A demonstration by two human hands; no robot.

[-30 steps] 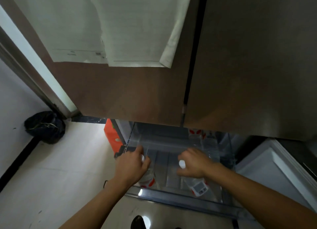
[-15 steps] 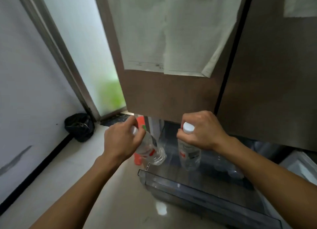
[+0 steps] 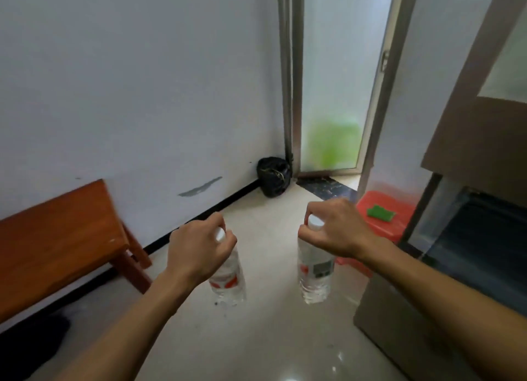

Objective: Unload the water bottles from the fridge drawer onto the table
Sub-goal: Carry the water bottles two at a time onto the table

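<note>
Water bottles, two of them, hang by their necks over the floor (image 3: pixel 256 338): the left bottle (image 3: pixel 228 278) is pinched under its white cap by the left hand (image 3: pixel 199 255), fingers curled closed around the neck, and the right bottle (image 3: pixel 315 272) is held the same way by the right hand (image 3: pixel 336 232), closed tight on the neck with the cap showing above the thumb. Both dangle roughly upright, apart from each other, touching nothing below.

A second ago both hands were down in the fridge drawer gripping these bottles; half a second ago they had lifted them clear above it. Now the view has swung left, away from the fridge (image 3: pixel 467 181), whose drawer (image 3: pixel 470 238) sits at the far right edge. That suggests the lift-out is done and the carry is under way, with the wooden table (image 3: pixel 57 238) at near left the likely goal.

The table is cut off by the left edge, so its top and any bottles already there cannot be seen. The drawer's inside is dark; what remains in it cannot be made out. The bottle labels are blurred.
</note>
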